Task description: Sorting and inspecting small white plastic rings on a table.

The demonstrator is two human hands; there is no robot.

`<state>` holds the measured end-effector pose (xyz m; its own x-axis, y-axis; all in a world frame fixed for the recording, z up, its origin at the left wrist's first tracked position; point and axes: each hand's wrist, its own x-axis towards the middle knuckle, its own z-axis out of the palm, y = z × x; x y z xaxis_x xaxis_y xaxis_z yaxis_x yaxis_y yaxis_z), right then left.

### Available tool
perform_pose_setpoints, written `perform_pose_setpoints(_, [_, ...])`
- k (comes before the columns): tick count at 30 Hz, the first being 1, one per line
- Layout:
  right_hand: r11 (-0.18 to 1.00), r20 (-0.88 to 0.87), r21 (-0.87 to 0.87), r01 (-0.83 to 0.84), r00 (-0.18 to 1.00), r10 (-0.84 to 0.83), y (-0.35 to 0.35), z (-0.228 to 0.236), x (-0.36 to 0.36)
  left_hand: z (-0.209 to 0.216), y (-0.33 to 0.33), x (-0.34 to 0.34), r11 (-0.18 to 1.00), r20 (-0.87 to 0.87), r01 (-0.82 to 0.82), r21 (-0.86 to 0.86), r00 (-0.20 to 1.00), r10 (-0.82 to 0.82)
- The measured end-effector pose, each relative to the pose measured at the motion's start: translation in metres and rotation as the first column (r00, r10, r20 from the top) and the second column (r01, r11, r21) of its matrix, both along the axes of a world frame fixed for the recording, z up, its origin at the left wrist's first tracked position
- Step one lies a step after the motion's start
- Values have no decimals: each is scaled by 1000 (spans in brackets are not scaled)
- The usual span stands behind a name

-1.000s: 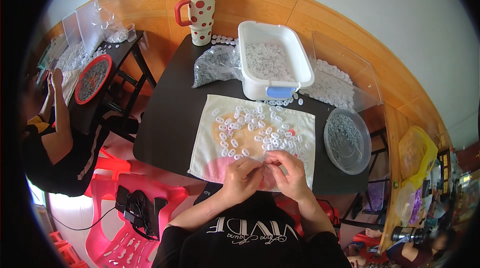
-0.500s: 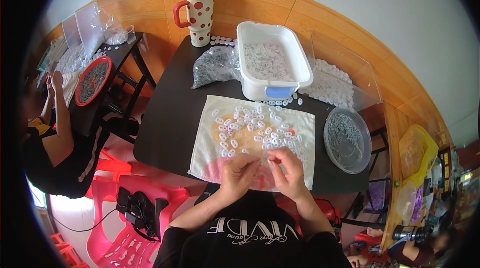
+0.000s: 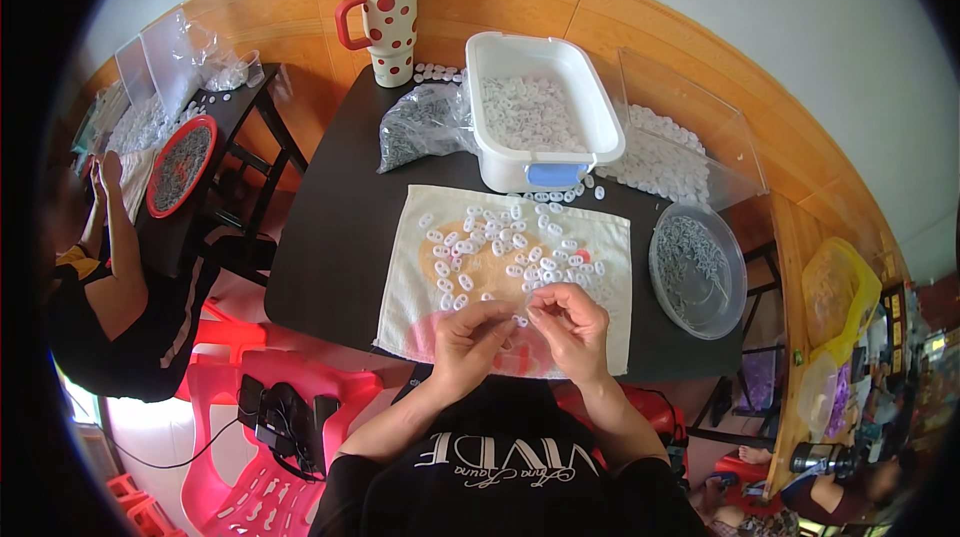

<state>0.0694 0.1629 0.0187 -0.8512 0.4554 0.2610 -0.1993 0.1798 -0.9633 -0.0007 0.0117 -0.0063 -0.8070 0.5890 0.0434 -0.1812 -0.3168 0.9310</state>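
Over the near edge of a white towel (image 3: pixel 398 282) with a printed pattern, my left hand (image 3: pixel 470 347) and my right hand (image 3: pixel 573 335) face each other, thumbs and fingers pinched. A small white oval piece (image 3: pixel 520 321) shows between the fingertips, against my left hand's tips. What my right fingers pinch is too small to make out. Beyond my hands, several white two-holed oval pieces (image 3: pixel 465 282) lie scattered on the towel. At the far side stands a white tub (image 3: pixel 500 175) with a blue latch, holding small whitish clear parts (image 3: pixel 530 112).
Beside the tub sit a plastic bag of grey parts (image 3: pixel 415 129) and a spotted tumbler (image 3: pixel 390 32). To the right are a clear bin of white pieces (image 3: pixel 655 162) and a round clear tub of grey parts (image 3: pixel 690 262). A co-worker (image 3: pixel 110 267) sits left, near a red tray (image 3: pixel 207 162).
My hands have drawn slightly closer at the fingertips, and the white oval piece between them now shows. The whole view has shifted slightly; the other things stay in place.
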Motion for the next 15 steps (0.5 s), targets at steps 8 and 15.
perform_pose_setpoints(8, [999,-28,53,-8,1000,9,0,3,-1,0,0,1,1000,-41,-2,4,999,3])
perform_pose_setpoints(15, [986,-14,167,-17,1000,20,-1,13,-1,3,1,2,999,-34,-15,30,999,16])
